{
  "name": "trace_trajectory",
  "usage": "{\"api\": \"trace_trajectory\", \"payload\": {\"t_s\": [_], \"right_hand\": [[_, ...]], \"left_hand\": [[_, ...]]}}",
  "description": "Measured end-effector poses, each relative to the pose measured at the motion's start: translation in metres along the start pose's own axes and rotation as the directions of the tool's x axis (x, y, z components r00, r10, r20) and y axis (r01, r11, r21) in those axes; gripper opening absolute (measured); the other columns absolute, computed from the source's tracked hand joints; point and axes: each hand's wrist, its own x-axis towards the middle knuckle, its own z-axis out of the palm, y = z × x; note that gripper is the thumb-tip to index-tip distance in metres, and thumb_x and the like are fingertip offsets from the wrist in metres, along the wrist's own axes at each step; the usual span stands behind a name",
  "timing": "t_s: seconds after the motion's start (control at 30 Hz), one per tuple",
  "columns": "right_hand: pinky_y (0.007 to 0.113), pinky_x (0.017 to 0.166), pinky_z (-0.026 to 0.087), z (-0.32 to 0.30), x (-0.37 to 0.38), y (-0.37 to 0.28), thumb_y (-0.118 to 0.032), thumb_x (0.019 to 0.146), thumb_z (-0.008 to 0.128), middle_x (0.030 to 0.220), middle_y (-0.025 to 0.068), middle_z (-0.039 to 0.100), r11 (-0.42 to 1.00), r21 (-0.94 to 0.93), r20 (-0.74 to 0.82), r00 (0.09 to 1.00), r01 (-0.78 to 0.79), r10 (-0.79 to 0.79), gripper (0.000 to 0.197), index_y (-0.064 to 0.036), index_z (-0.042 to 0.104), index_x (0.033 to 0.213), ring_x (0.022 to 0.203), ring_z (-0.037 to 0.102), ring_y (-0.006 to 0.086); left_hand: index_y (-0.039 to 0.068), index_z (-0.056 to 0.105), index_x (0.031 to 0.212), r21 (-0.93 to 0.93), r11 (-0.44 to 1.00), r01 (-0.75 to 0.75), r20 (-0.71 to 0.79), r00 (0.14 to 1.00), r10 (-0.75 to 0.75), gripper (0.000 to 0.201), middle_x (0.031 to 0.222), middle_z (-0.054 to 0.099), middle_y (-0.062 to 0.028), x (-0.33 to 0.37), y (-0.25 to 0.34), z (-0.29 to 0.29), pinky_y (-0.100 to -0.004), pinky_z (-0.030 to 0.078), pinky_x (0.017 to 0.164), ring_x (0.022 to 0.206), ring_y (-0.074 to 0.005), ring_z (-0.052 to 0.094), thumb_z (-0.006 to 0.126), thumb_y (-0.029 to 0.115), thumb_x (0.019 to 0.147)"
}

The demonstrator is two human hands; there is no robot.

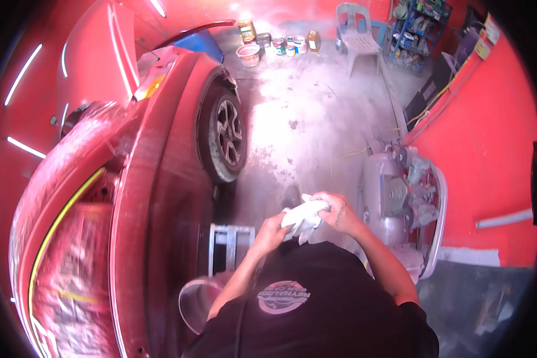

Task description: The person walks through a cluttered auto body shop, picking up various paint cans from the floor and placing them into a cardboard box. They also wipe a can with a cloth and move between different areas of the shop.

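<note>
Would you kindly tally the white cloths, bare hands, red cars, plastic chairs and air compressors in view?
White cloth: 1
Bare hands: 2 (left hand, right hand)
Red car: 1
Plastic chair: 1
Air compressor: 1
Total: 6

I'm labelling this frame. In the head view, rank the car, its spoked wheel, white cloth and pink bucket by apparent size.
1. Car
2. Spoked wheel
3. White cloth
4. Pink bucket
The bucket stands farther off, so true sizes may differ.

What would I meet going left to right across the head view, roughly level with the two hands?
Red car → left hand → white cloth → right hand → grey machine → red wall on the right.
</note>
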Motion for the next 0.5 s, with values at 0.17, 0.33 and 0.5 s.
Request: {"api": "trace_trajectory", "payload": {"t_s": [0.17,0.33,0.5], "right_hand": [[0.041,0.091,0.053,-0.048,0.145,0.048,-0.007,0.084,0.058,0.11,0.016,0.071,0.982,-0.179,0.082,0.994,-0.056,0.071,0.035,-0.0077,0.067,0.118,0.104,0.069,0.033],[0.045,0.097,0.049,-0.113,0.269,0.049,-0.006,0.084,0.058,0.115,0.0156,0.068,0.977,-0.172,0.038,0.991,-0.123,0.132,0.037,-0.0086,0.064,0.12,0.109,0.065,0.034],[0.048,0.098,0.047,-0.167,0.379,0.086,-0.003,0.082,0.059,0.109,0.0165,0.068,0.976,-0.095,0.034,0.979,-0.197,0.201,0.046,-0.0096,0.056,0.128,0.106,0.066,0.0371]], "left_hand": [[0.009,0.04,0.151,0.267,0.923,-0.277,0.102,0.96,0.259,0.074,0.14,0.054,-0.0226,0.178,0.049,-0.06,-0.046,0.047,0.103,0.129,-0.0387,0.054,0.076,0.016,0.086],[0.01,0.028,0.157,0.079,0.934,-0.347,0.328,0.894,0.305,0.088,0.14,0.053,-0.0248,0.324,0.135,-0.121,-0.0467,0.048,0.102,0.121,-0.043,0.058,0.077,0.017,0.084],[0.005,0.036,0.151,0.163,0.916,-0.365,0.36,0.887,0.289,0.073,0.126,0.064,-0.0266,0.464,0.15,-0.127,-0.0473,0.051,0.094,0.114,-0.0421,0.064,0.069,0.009,0.086]]}}
